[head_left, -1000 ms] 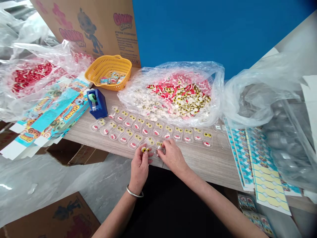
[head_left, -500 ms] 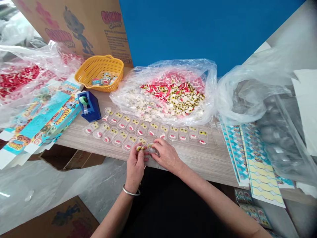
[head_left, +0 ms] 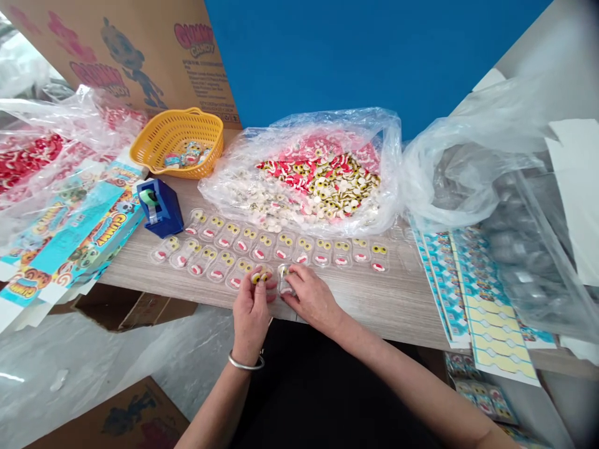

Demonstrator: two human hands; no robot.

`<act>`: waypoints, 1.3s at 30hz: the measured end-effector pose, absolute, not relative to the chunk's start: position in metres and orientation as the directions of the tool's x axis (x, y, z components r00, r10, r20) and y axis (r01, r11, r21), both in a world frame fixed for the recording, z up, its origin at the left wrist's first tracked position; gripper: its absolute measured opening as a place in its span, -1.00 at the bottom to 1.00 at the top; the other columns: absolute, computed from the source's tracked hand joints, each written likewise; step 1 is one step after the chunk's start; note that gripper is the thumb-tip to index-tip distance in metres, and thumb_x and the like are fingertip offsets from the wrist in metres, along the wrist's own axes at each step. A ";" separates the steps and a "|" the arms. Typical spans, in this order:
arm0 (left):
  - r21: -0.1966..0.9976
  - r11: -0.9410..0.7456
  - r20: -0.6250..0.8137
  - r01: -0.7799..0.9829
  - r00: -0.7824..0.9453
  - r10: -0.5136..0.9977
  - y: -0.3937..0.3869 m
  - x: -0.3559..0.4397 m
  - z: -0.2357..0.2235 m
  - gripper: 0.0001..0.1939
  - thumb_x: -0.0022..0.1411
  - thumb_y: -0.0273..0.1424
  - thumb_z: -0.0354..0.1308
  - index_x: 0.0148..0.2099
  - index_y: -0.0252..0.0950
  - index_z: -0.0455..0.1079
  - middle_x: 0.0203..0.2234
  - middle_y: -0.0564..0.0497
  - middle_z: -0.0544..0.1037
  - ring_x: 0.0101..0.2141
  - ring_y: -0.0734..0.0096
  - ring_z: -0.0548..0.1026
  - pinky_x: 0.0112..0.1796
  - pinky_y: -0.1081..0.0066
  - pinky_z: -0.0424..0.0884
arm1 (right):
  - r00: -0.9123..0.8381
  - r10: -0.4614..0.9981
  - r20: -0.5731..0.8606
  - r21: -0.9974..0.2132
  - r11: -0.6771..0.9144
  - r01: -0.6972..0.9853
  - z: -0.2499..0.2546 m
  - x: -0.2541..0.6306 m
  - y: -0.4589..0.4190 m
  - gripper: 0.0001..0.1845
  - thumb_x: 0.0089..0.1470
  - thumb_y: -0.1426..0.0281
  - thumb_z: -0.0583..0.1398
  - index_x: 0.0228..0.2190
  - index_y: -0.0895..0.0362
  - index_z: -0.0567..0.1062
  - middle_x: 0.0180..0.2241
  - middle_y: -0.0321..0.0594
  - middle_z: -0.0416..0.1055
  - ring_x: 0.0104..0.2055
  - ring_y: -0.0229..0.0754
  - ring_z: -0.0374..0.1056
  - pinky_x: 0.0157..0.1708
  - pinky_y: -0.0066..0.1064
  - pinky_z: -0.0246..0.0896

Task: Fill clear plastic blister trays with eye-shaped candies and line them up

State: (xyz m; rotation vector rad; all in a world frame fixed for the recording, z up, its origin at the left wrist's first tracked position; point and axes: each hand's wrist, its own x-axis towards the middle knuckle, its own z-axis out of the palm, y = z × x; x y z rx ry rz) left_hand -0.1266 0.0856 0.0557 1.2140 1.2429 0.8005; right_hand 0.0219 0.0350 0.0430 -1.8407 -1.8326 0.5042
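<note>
My left hand (head_left: 251, 305), with a silver bangle at the wrist, is closed on yellow-and-black eye gummies (head_left: 260, 277) held up between thumb and fingers. Just right of it, my right hand (head_left: 309, 293) has its fingers closed around a small clear plastic blister tray (head_left: 283, 278) near the table's front edge. Part of that tray hides behind the fingers. Beyond both hands, rows of clear blister trays (head_left: 321, 252) lie on the table, each with yellow eyes and a red-and-white mouth gummy.
A clear bag of loose gummies (head_left: 322, 181) lies behind the trays. To the left are a blue tape dispenser (head_left: 163, 209), a yellow basket (head_left: 140, 146) and printed flat cartons (head_left: 70, 231). Printed card sheets (head_left: 496, 318) and a clear plastic bag (head_left: 421, 181) occupy the right.
My hands have drawn slightly apart, the left with the eye gummies and the right with the blister tray, which now shows more clearly. The whole view has shifted a little.
</note>
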 end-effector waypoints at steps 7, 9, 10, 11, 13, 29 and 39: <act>0.954 0.287 -0.297 0.086 0.151 0.943 0.087 -0.136 0.065 -0.56 0.31 -0.09 0.15 0.13 -0.19 0.32 -0.03 -0.11 0.54 -0.18 0.29 0.60 -0.28 0.36 0.57 | 0.024 0.994 0.108 -0.596 0.046 0.802 0.038 0.024 0.039 -0.78 0.17 0.39 0.27 -0.13 0.16 0.48 0.08 -0.02 0.35 0.09 0.01 0.33 0.09 -0.16 0.33; 0.950 0.308 -0.312 0.054 0.146 0.939 0.089 -0.137 0.065 -0.55 0.31 -0.09 0.16 0.14 -0.18 0.32 -0.03 -0.10 0.54 -0.18 0.30 0.60 -0.27 0.37 0.57 | 0.032 0.993 0.113 -0.613 0.044 0.789 0.039 0.025 0.037 -0.77 0.17 0.38 0.27 -0.12 0.15 0.48 0.08 -0.04 0.35 0.08 -0.01 0.34 0.08 -0.18 0.34; 0.948 0.314 -0.317 0.043 0.142 0.938 0.090 -0.137 0.065 -0.55 0.30 -0.09 0.17 0.14 -0.17 0.32 -0.04 -0.09 0.55 -0.19 0.31 0.60 -0.27 0.37 0.57 | 0.035 0.993 0.114 -0.618 0.043 0.785 0.039 0.025 0.037 -0.77 0.18 0.37 0.27 -0.12 0.15 0.48 0.08 -0.04 0.35 0.07 -0.02 0.35 0.06 -0.20 0.34; 0.947 0.318 -0.321 0.039 0.134 0.938 0.091 -0.136 0.066 -0.55 0.30 -0.09 0.17 0.15 -0.17 0.32 -0.04 -0.09 0.55 -0.20 0.31 0.60 -0.28 0.38 0.57 | 0.041 0.993 0.115 -0.620 0.040 0.784 0.040 0.026 0.036 -0.76 0.18 0.35 0.27 -0.11 0.15 0.48 0.08 -0.05 0.36 0.06 -0.03 0.36 0.05 -0.21 0.35; 0.947 0.318 -0.321 0.043 0.112 0.940 0.093 -0.136 0.067 -0.56 0.29 -0.10 0.19 0.13 -0.17 0.34 -0.06 -0.08 0.56 -0.22 0.32 0.61 -0.30 0.41 0.57 | 0.057 0.991 0.122 -0.613 0.030 0.790 0.043 0.028 0.034 -0.76 0.19 0.34 0.26 -0.11 0.15 0.48 0.08 -0.06 0.37 0.04 -0.04 0.36 0.03 -0.22 0.34; 0.960 0.212 -0.203 0.181 -0.069 0.977 0.110 -0.173 0.048 -0.57 0.31 -0.07 0.13 0.11 -0.21 0.31 -0.11 -0.09 0.55 -0.16 0.26 0.60 -0.36 0.44 0.54 | -0.323 0.930 0.175 -0.300 0.363 0.882 0.054 0.010 0.074 -0.53 0.10 0.26 0.35 0.02 0.15 0.46 0.16 0.03 0.35 0.32 0.23 0.02 0.29 0.29 -0.20; 0.965 0.211 -0.204 0.154 -0.058 0.977 0.108 -0.170 0.056 -0.58 0.33 -0.10 0.13 0.10 -0.23 0.30 -0.10 -0.10 0.55 -0.19 0.29 0.60 -0.31 0.40 0.55 | -0.316 0.929 0.193 -0.342 0.366 0.866 0.047 -0.004 0.084 -0.67 0.09 0.25 0.37 -0.11 0.04 0.53 0.03 -0.05 0.44 0.23 0.15 0.19 0.29 0.30 -0.19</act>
